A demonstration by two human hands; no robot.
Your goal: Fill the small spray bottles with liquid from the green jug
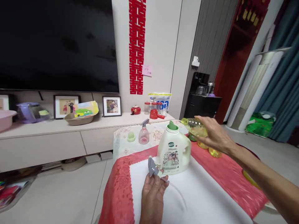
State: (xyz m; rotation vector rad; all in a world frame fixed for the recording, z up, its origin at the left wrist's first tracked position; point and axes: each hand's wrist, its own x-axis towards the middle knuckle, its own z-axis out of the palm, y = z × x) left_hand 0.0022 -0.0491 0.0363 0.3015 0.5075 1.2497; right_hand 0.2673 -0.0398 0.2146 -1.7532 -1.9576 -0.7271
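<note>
In the head view my left hand [153,194] is closed around a grey trigger spray head [153,167], whose thin clear tube [178,193] trails to the right over the white sheet. My right hand [213,133] grips a clear yellow bottle [195,126], tipped on its side. The bottle's mouth points left, close beside the opening of a pale green detergent jug [171,152]. Whether liquid runs out, I cannot tell. The jug stands upright without a cap and has a green spout inside its neck. Behind it are a pink spray bottle [144,136] and a light green cap [131,136].
Yellow bottles [215,152] stand under my right forearm on the red tablecloth [217,165]. Beyond the table, a low cabinet [98,123] carries jars with red lids [153,113], picture frames [112,106] and a brown basket [79,119].
</note>
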